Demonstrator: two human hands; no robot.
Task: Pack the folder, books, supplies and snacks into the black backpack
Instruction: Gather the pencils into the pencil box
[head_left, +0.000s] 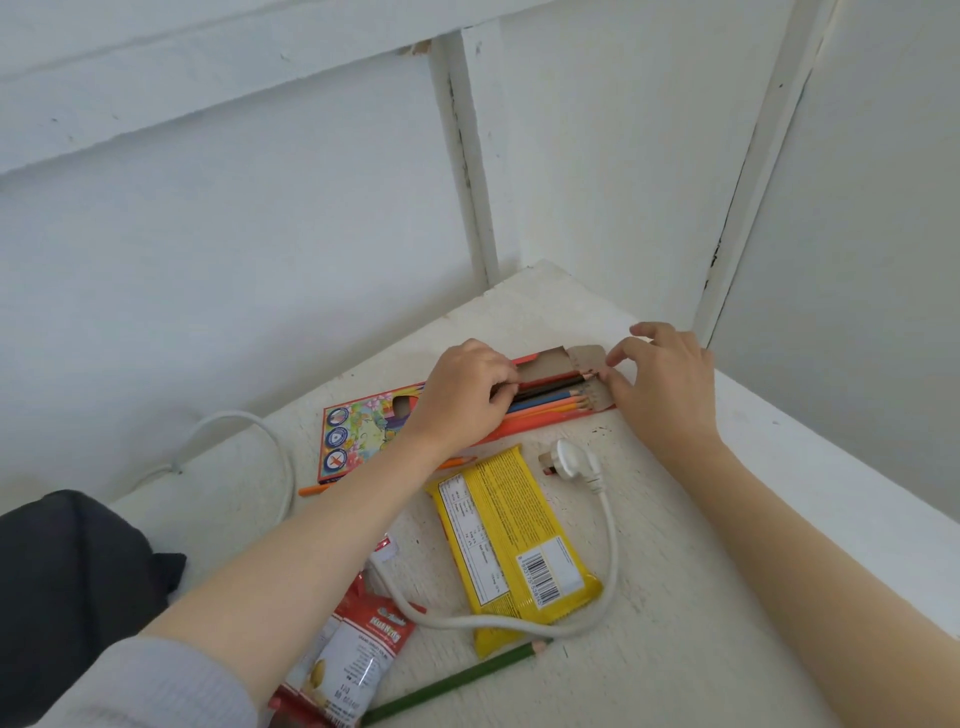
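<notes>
A colourful box of coloured pencils (358, 434) lies on the white table (675, 649), its cardboard flap (584, 358) open and several pencil tips showing. My left hand (465, 392) holds the box near its open end, fingers curled over the pencils. At the flap end, my right hand (665, 384) pinches the flap with thumb and fingers. A yellow snack pack (514, 535) lies in front of the box. A red and white snack bag (353, 660) sits near my left forearm. A green pencil (457, 680) and an orange pencil (317, 489) lie loose. The black backpack (67, 587) shows at the left edge.
A white power cable with a plug (569, 460) loops across the table and over the yellow pack. White walls enclose the table corner at the back and right.
</notes>
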